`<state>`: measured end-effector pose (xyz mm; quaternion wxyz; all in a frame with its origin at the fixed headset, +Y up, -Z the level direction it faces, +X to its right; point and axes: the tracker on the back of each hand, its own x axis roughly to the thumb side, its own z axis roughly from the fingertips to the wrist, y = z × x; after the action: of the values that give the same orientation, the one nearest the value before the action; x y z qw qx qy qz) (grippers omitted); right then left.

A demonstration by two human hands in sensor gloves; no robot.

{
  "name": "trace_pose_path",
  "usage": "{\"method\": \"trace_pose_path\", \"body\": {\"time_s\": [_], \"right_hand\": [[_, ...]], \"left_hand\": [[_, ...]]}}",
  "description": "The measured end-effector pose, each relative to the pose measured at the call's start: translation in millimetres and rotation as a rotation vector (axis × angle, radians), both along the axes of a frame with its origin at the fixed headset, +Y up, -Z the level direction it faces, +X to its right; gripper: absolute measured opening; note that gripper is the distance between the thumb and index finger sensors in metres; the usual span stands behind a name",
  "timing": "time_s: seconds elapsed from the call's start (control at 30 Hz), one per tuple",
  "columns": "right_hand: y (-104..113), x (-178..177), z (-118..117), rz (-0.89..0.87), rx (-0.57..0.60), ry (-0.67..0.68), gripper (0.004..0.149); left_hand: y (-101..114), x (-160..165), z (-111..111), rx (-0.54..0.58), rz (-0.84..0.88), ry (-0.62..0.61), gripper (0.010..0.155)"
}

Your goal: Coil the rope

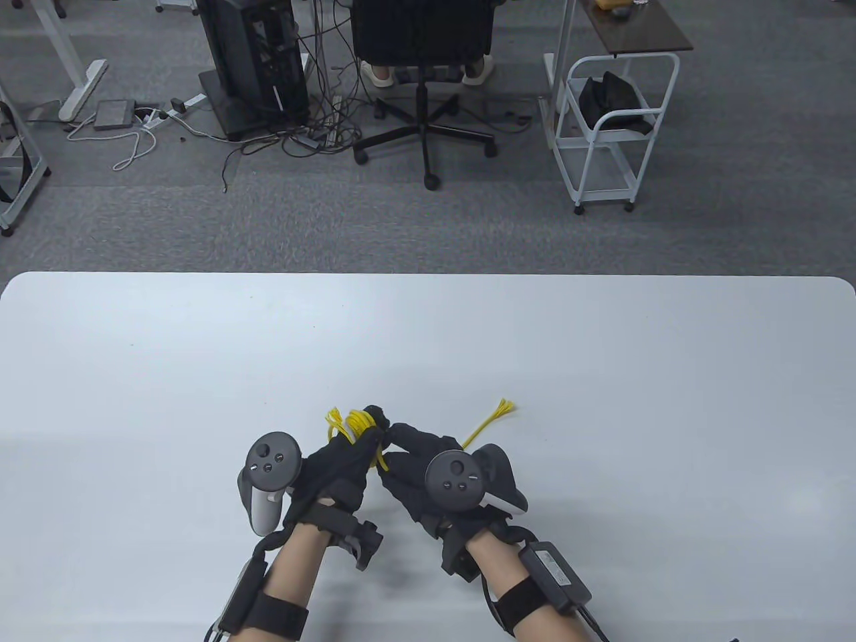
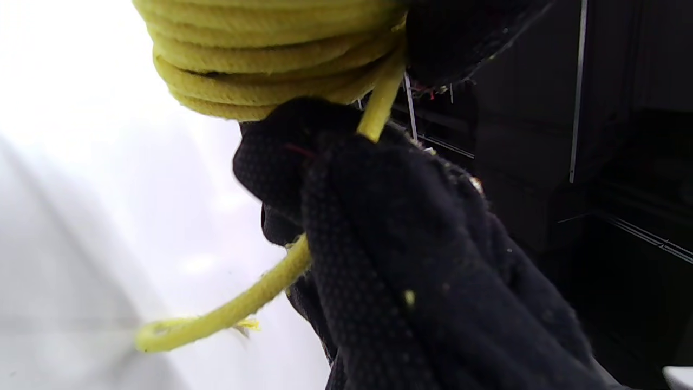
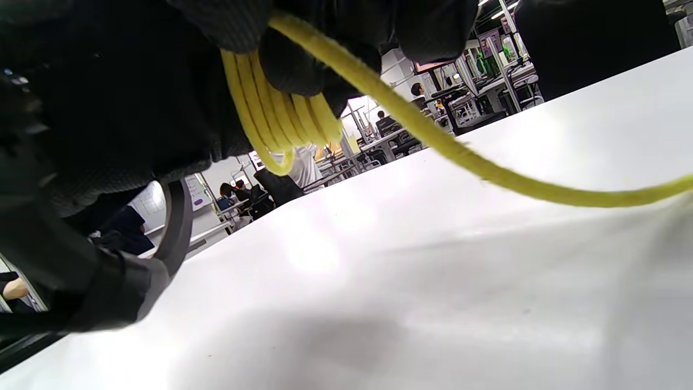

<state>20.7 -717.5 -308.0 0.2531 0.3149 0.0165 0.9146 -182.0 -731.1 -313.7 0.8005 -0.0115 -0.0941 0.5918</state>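
A thin yellow rope (image 1: 356, 425) is wound in several turns around the fingers of my left hand (image 1: 341, 461), held just above the white table (image 1: 602, 374) near its front middle. The coil fills the top of the left wrist view (image 2: 260, 59) and shows in the right wrist view (image 3: 281, 116). My right hand (image 1: 408, 455) touches the left and pinches the strand leaving the coil (image 3: 411, 130). The free tail runs right along the table to a frayed end (image 1: 503, 406). A short frayed end (image 1: 334, 418) sticks out left of the coil.
The table's far edge (image 1: 428, 275) lies well beyond my hands. Behind it on the floor stand an office chair (image 1: 422, 80), a white cart (image 1: 612, 127) and a computer tower (image 1: 257, 63) with loose cables.
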Motion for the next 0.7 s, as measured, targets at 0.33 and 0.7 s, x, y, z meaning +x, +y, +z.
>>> {"method": "trace_pose_path", "body": {"time_s": [0.33, 0.7], "right_hand": [[-7, -3, 0, 0.074, -0.041, 0.023, 0.042], [-16, 6, -9, 0.091, -0.096, -0.017, 0.042]], "left_hand": [[5, -7, 2, 0.061, 0.075, 0.058, 0.052], [2, 2, 2, 0.048, 0.330, -0.100, 0.052]]}}
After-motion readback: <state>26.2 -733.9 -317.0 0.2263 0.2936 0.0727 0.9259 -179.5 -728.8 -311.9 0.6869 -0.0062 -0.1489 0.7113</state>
